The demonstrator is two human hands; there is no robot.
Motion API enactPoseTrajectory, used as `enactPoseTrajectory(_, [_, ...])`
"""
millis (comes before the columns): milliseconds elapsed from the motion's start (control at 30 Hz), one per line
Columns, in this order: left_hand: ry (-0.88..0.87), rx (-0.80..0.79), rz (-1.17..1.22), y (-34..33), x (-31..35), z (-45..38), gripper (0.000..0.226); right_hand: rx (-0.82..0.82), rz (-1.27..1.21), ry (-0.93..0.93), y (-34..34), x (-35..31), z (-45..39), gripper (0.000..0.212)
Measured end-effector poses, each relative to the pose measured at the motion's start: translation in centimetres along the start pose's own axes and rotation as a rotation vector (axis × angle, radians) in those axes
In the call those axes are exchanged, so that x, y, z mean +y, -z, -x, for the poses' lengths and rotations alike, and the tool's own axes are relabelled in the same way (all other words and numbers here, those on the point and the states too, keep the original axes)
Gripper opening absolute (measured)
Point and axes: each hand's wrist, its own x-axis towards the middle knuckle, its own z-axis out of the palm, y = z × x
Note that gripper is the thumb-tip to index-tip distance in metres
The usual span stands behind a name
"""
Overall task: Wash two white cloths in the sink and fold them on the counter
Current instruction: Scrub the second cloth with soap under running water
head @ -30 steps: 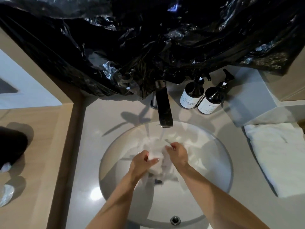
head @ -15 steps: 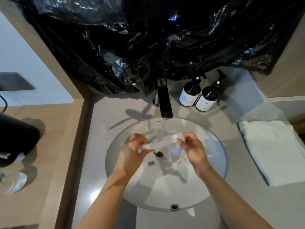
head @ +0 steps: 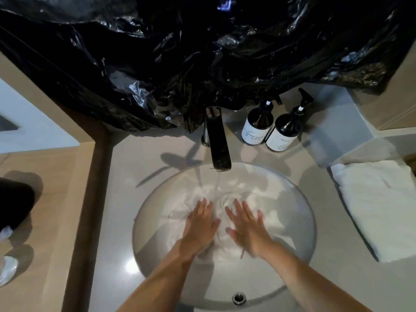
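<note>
Now both flat hands, left and right, fingers straight, pressed the wet white cloth into the round white sink.

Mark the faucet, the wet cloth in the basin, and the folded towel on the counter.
faucet (head: 219,143): head view, on the dark spout.
wet cloth (head: 265,199): head view, on its bunched folds beyond the right hand.
folded towel (head: 378,206): head view, on the middle of its top face.
</note>
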Motion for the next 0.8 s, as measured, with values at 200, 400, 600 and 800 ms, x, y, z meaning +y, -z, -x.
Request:
enactPoseTrajectory(200, [0.099,-0.097,-0.263,-3.9,-1.3,-2.4,0.072,-0.034,0.1,-0.101,-1.6,-0.5,-3.6,0.06])
enactPoseTrajectory(400, [0.106,0.076,-0.146,-3.0,-0.9,-3.1,0.048,0.031,-0.241,-0.02,-0.6,0.3,-3.2,0.059])
enactPoseTrajectory(600, [-0.097,0.235,0.438,-0.6,1.0,-0.7,0.022,0.186,-1.282,-0.418,2.6,-1.5,-1.5,0.031])
enactPoseTrajectory(800, [-0.107,-0.034,0.749,-0.2,2.0,2.8,0.021,0.102,-1.421,-0.509,2.0,-2.5,-1.0,0.034])
